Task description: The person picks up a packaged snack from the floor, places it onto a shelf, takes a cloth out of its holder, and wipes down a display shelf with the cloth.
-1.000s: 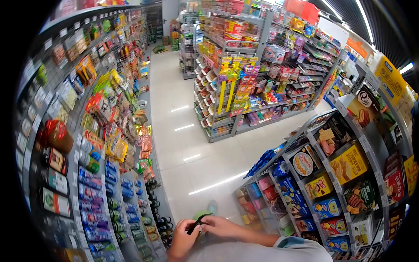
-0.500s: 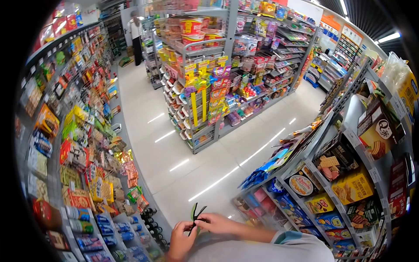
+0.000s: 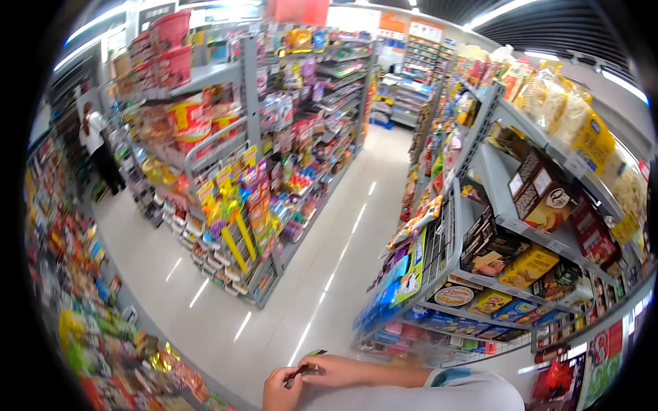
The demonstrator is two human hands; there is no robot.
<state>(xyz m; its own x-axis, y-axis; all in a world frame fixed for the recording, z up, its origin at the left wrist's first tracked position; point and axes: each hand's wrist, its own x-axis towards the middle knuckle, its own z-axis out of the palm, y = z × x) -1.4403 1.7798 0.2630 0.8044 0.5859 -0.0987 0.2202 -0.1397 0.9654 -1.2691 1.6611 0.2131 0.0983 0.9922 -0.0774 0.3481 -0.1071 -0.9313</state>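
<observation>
Left hand and right hand hold a dark item (long axis mostly hidden), tip forward.

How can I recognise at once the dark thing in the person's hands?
Follow the pale, shiny floor down to the picture's bottom edge, by the light grey clothing. There the left hand and right hand are close together, the dark thing between their fingers. Its near-black colour sets it apart from the fingers and floor around it.

Floor ran free beyond the right hand, sweets rack barred the left, biscuit shelf the right, person far left.
</observation>
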